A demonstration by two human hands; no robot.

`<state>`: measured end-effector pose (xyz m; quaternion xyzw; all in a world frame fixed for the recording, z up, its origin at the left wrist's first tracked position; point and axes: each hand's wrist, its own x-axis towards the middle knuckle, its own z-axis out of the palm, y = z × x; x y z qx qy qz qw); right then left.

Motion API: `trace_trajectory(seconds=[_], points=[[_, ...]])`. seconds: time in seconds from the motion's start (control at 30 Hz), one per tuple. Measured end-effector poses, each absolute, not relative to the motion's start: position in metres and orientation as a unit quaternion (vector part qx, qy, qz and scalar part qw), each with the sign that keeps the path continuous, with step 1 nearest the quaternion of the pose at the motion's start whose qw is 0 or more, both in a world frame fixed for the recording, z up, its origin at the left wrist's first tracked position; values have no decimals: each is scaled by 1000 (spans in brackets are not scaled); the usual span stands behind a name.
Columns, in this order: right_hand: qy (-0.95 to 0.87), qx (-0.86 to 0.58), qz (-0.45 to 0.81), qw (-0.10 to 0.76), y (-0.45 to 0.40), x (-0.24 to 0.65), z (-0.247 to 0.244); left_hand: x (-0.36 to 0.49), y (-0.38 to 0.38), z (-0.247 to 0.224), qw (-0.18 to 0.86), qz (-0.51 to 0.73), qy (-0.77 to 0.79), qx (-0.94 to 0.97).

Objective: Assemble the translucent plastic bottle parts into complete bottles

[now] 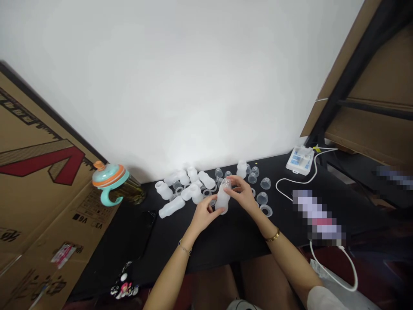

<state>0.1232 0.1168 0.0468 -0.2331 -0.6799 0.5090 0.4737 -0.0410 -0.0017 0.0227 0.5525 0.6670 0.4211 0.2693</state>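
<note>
A translucent white bottle (222,201) stands upright between my two hands. My left hand (205,212) grips its lower part between thumb and fingers. At the top, my right hand (240,192) closes its fingers on the clear dome cap (226,184). Several white bottles (172,206) lie or stand in a cluster to the left, with clear rings among them. Another white bottle (241,168) stands behind my right hand. Several clear dome caps (265,183) and a clear ring (266,210) rest to the right.
A teal-lidded jug (111,178) stands at the left beside a large cardboard box (41,172). A dark phone (146,228) lies on the black table (200,247). A white case (300,160), a cable and a blurred-out device (318,217) are at the right.
</note>
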Motion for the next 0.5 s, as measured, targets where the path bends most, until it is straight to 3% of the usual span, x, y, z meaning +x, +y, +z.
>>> trace_trajectory(seconds=[0.33, 0.5], points=[[-620, -241, 584, 465, 120, 121, 49, -42, -3, 24, 277, 391, 650, 589], [-589, -219, 654, 421, 124, 120, 49, -41, -3, 25, 301, 430, 641, 560]])
